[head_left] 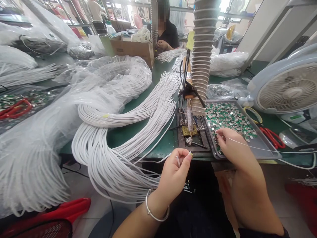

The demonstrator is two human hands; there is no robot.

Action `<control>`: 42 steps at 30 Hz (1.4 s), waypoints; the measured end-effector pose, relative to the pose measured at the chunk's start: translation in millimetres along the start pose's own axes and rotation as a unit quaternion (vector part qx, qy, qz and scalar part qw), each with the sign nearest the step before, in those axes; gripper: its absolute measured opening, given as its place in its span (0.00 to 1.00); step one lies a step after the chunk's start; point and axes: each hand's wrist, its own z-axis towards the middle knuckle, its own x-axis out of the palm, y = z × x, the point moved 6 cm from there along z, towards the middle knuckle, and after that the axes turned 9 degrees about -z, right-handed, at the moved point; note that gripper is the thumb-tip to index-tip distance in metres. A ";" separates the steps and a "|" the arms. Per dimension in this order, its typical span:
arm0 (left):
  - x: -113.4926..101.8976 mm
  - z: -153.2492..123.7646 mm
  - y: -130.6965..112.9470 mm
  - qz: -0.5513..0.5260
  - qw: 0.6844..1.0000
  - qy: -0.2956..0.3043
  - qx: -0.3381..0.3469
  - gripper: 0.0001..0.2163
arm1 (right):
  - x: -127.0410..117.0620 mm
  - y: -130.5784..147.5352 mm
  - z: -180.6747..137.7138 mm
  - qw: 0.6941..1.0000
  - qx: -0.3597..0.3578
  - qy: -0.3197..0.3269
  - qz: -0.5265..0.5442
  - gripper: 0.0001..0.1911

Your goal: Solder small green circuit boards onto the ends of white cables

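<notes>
My left hand [175,173] is closed, its thumb and index finger pinching the end of a white cable [190,154] just in front of the bench edge. A silvery, yellowish tip shows at that end. Over the left part of a grey tray [268,153] is my right hand [234,148], its fingertips pinched together among small green-and-silver connectors [229,115]. Thin solder wire [262,149] runs from its fingers off to the right. Whether the fingertips also grip a connector is too small to tell. Between the hands, a soldering iron [190,114] points down in a stand.
Bundled white cables [128,145] cover the bench on the left, beside cables in clear plastic [99,86]. A ribbed exhaust hose [203,53] rises behind the iron. Red-handled scissors [272,137] and a fan [289,86] stand right. Across the bench sits another person [168,33].
</notes>
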 end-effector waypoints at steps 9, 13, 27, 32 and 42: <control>-2.9 1.0 4.4 -0.012 1.000 -0.010 0.001 0.11 | -8.6 4.7 -12.4 0.994 -0.038 -0.096 0.029 0.10; -5.0 1.4 5.6 -0.023 1.000 -0.014 -0.003 0.11 | -5.8 5.4 -12.4 0.996 -0.038 -0.072 0.031 0.09; -4.9 0.6 6.0 -0.049 0.999 -0.004 -0.011 0.11 | -1.8 5.8 -9.3 1.000 0.001 -0.007 -0.022 0.09; -7.0 -0.8 6.8 -0.041 0.999 -0.011 -0.011 0.11 | -5.5 4.1 -11.9 0.999 0.042 -0.021 0.001 0.10; -4.9 1.1 6.9 -0.059 0.998 -0.011 -0.017 0.12 | -6.5 7.2 -13.3 0.999 0.043 -0.018 -0.019 0.10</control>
